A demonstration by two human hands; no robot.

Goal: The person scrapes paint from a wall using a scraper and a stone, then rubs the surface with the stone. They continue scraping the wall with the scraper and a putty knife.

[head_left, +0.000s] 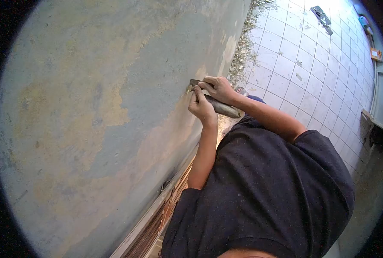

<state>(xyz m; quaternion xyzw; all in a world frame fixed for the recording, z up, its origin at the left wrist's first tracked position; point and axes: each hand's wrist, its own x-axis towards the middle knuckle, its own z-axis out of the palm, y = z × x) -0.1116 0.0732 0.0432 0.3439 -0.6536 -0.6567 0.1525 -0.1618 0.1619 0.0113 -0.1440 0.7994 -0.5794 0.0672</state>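
Well, the flat dark blade (193, 83) sits just above the frame's centre, close against the wall (157, 77); the left hand (204, 110) pinches it between thumb and fingertips, and the right hand (220, 89) grips it too, fingers curled; the surface looks only partly bared, I'd judge, blue-grey coating lying ragged-edged beside yellowish, chalky patches at left; brittle flakes (241, 58) litter the wall's foot, upper centre, beside smooth square tiles (281, 47); beneath the hands lies a rounded grey object (223, 108), its nature unclear.
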